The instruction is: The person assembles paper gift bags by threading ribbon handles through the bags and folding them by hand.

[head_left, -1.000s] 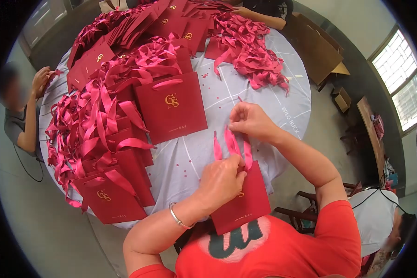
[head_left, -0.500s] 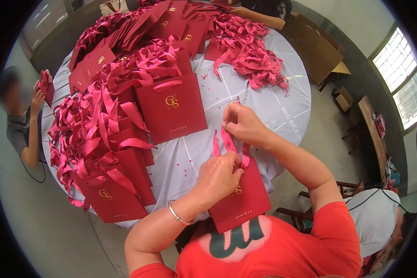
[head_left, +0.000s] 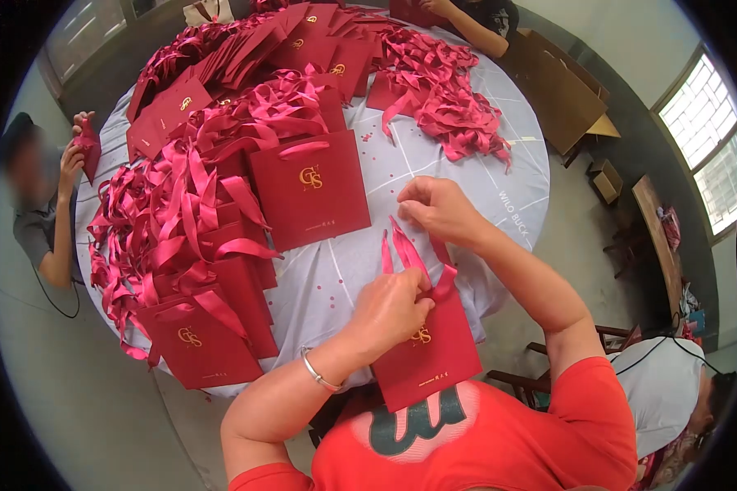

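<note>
My left hand (head_left: 391, 309), with a silver bangle at the wrist, pinches the pink ribbon (head_left: 409, 255) at the top of a red paper bag (head_left: 428, 360) with gold print. This bag lies at the table's near edge, against the red shirt. Above it, my right hand (head_left: 438, 209) has its fingers curled together near the ribbon's upper tip; whether anything is between them is too small to make out. To the left stands another red bag (head_left: 311, 200) with a pink handle, beside a large mass of ribboned bags (head_left: 196, 196).
More red bags and a heap of pink ribbons (head_left: 458, 110) cover the far side of the round table (head_left: 499, 176). One person (head_left: 41, 196) at the left holds a small red item; another's arm (head_left: 475, 33) is at the top. Cardboard boxes (head_left: 557, 90) stand at the right.
My right hand has moved slightly up and right, off the ribbon's tip. A ribbon end now folds over to the right at the bag's top. My left hand has stayed nearly still.
</note>
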The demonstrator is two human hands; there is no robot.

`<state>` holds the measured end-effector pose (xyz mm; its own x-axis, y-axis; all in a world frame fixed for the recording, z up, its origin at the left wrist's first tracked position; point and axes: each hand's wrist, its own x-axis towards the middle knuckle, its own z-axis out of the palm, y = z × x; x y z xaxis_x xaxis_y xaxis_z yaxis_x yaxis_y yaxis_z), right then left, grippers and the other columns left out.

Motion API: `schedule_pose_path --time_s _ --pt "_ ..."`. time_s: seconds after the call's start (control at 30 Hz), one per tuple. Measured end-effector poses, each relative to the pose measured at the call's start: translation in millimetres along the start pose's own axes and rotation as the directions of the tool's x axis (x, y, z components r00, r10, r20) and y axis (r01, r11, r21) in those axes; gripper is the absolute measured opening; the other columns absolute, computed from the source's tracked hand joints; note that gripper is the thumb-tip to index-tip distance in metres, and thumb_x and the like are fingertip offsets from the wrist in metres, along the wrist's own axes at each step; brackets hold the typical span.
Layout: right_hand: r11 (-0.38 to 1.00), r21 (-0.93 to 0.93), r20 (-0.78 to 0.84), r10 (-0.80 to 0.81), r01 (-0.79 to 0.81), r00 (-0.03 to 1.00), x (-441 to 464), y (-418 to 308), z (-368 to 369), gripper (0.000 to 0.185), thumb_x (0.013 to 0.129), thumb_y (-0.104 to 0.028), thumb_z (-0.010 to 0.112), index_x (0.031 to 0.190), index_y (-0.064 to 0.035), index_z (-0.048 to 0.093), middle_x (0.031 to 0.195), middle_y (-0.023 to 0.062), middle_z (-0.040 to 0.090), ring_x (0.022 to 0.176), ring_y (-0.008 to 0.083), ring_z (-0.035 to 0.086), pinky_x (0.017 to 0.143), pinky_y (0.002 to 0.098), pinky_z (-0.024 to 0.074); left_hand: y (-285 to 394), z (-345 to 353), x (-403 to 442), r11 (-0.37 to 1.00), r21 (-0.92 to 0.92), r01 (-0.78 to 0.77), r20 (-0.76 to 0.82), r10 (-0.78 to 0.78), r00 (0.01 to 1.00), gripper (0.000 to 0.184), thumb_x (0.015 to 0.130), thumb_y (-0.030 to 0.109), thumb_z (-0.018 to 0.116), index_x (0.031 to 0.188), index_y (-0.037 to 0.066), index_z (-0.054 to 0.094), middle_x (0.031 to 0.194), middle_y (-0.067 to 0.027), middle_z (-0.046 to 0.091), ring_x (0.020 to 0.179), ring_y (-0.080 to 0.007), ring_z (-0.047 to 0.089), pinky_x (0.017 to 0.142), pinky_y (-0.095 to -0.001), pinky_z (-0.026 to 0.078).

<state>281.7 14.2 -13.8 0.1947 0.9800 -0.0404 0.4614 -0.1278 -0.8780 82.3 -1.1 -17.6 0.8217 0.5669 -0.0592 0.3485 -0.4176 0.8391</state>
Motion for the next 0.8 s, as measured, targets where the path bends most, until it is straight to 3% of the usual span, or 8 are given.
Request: schedule_pose_path --time_s 0.13,0.2,0.23,0.27,0.33,0.5,0.7,0.8 --pt "0.973 -0.161 0.062 -0.159 0.167 0.985 -44 -20 -19 0.024 0.084 -0.009 0.07 0.107 -0.0002 0.068 0.097 0.0081 0.07 0.082 0.0162 0.065 0.075 0.0316 0.0534 0 -1 0 1.0 -0.031 -0.001 -0.005 0.001 1.0 0.021 0.082 0.016 0.07 0.096 0.0 0.066 0.089 -0.0196 0.07 0.087 -0.0385 0.067 0.076 -0.0468 0.052" --pt "0.791 -0.221 0.291 -0.504 0.57 0.813 -73 -30 -31 0.03 0.078 -0.011 0.077 0.107 -0.0028 0.069 0.113 0.0096 0.067 0.101 0.0246 0.064 0.087 0.0387 0.0506 0 -3 0 0.999 0.034 -0.014 0.004 0.014 1.0 0.022 0.083 0.017 0.069 0.096 0.0 0.066 0.088 -0.0203 0.069 0.087 -0.0393 0.066 0.076 -0.0479 0.052" --pt "0.713 -0.399 0.355 -0.46 0.577 0.814 -88 -34 -30 0.026 0.072 -0.013 0.081 0.093 -0.0044 0.07 0.12 0.0112 0.063 0.112 0.031 0.058 0.094 0.0436 0.0467 -1 -3 0 0.999 0.032 -0.011 0.005 0.011 1.0 0.022 0.083 0.017 0.069 0.096 0.0 0.066 0.088 -0.0203 0.069 0.087 -0.0393 0.066 0.076 -0.0479 0.052" --pt "0.716 -0.397 0.354 -0.457 0.574 0.816 -96 -30 -28 0.026 0.072 -0.013 0.081 0.093 -0.0044 0.07 0.12 0.0112 0.063 0.112 0.031 0.058 0.094 0.0436 0.0467 -1 -2 0 0.999 0.031 -0.021 0.004 0.021 1.0 0.022 0.083 0.017 0.069 0.097 0.0 0.066 0.088 -0.0204 0.069 0.087 -0.0394 0.066 0.076 -0.0481 0.052" --pt "0.524 -0.615 0.318 -0.518 0.589 0.794 -108 -22 -25 0.02 0.069 -0.014 0.081 0.08 -0.0063 0.066 0.116 0.0108 0.064 0.113 0.032 0.057 0.095 0.0448 0.0467 -2 0 0 0.999 0.031 -0.031 0.008 0.03 1.0 0.022 0.083 0.016 0.069 0.098 0.001 0.066 0.088 -0.0204 0.069 0.087 -0.0395 0.066 0.076 -0.0482 0.051" --pt "0.467 -0.585 0.312 -0.625 0.663 0.716 -126 -36 -11 0.021 0.067 -0.011 0.08 0.073 -0.0066 0.061 0.091 0.0055 0.064 0.1 0.025 0.062 0.096 0.045 0.0476 -5 3 1 0.998 0.007 -0.063 -0.029 0.063 0.998 0.019 0.082 0.015 0.067 0.098 0.004 0.067 0.087 -0.0196 0.069 0.087 -0.0387 0.066 0.076 -0.048 0.052" --pt "0.475 -0.542 0.316 -0.649 0.693 0.692 -128 -27 -4 0.018 0.067 -0.01 0.076 0.075 -0.0037 0.062 0.086 0.0072 0.063 0.092 0.0248 0.062 0.094 0.0439 0.0482 -2 0 2 0.998 0.036 -0.051 -0.002 0.051 0.999 0.021 0.082 0.014 0.066 0.1 0.002 0.067 0.086 -0.0182 0.07 0.083 -0.036 0.068 0.074 -0.0429 0.053" --pt "0.465 -0.533 0.333 -0.653 0.707 0.68 -129 -27 -5 0.017 0.067 -0.009 0.075 0.074 -0.0036 0.061 0.084 0.0074 0.062 0.09 0.0243 0.062 0.094 0.0443 0.0488 0 -2 1 0.999 -0.003 -0.036 0.011 0.037 0.999 0.018 0.082 0.013 0.067 0.097 0.003 0.068 0.087 -0.0196 0.069 0.086 -0.0389 0.066 0.076 -0.0472 0.052"
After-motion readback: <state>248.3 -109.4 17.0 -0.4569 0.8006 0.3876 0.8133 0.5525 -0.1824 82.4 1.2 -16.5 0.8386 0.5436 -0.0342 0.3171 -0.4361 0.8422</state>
